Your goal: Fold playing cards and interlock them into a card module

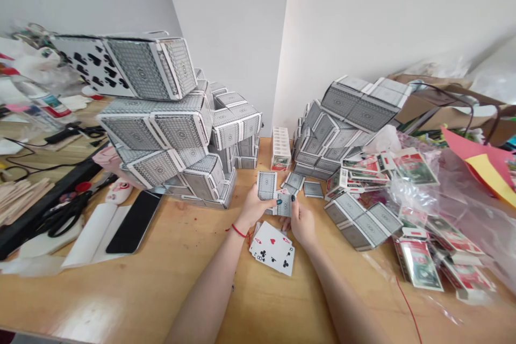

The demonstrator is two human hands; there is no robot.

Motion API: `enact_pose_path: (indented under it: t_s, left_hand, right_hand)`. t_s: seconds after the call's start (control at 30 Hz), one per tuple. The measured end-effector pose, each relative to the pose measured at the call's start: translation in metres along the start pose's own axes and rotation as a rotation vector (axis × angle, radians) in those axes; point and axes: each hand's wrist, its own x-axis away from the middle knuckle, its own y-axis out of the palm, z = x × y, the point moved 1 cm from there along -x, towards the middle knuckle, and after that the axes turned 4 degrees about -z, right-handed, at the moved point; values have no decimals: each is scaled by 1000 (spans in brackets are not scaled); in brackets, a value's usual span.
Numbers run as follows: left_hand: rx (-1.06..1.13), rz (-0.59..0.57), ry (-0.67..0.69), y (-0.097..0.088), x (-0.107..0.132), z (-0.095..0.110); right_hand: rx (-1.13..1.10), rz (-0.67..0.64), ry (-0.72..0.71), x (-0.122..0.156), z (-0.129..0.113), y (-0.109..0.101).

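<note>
My left hand (253,207) is closed on a grey-backed playing card (266,185) held upright. My right hand (301,220) pinches another grey-backed card (284,204) right beside it, and the two cards touch at their edges. Just below the hands, a small fan of face-up cards (273,250) lies on the wooden table (177,285). A few loose grey-backed cards (313,188) lie flat just beyond the hands.
A tall pile of cubes made from cards (169,123) stands at the left, another pile (342,118) at the right. Card boxes and plastic wrap (423,215) crowd the right side. A black phone (135,221) and scissors (64,215) lie at the left.
</note>
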Motion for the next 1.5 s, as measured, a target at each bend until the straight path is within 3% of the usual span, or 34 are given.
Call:
enact_pose_path:
  t_s: [0.2, 0.7, 0.83, 0.97, 1.07, 1.1, 1.17, 1.37, 1.5]
  left_hand:
    - [1, -12, 6, 0, -1, 0]
    - [43, -80, 18, 2, 1, 2]
    - [66, -109, -20, 2, 1, 5]
    - [149, -170, -34, 0, 1, 6]
    - [248, -138, -48, -4, 0, 4]
    - [287, -116, -51, -6, -1, 4]
    - [353, -77, -46, -9, -3, 3]
    - [359, -19, -51, -17, -7, -1]
    - [257, -53, -39, -16, -5, 0]
  right_hand:
    - [271, 193, -234, -5, 4, -6]
    - [412, 189, -329, -5, 7, -7]
    - [399, 175, -326, -2, 6, -6]
    - [158, 139, -238, 3, 5, -6]
    - [38, 244, -161, 2, 6, -12]
    - [62, 323, -153, 1, 6, -14]
    - [221, 362, -163, -3, 5, -17]
    - [614, 281, -165, -8, -3, -7]
    - [625, 248, -117, -6, -2, -3]
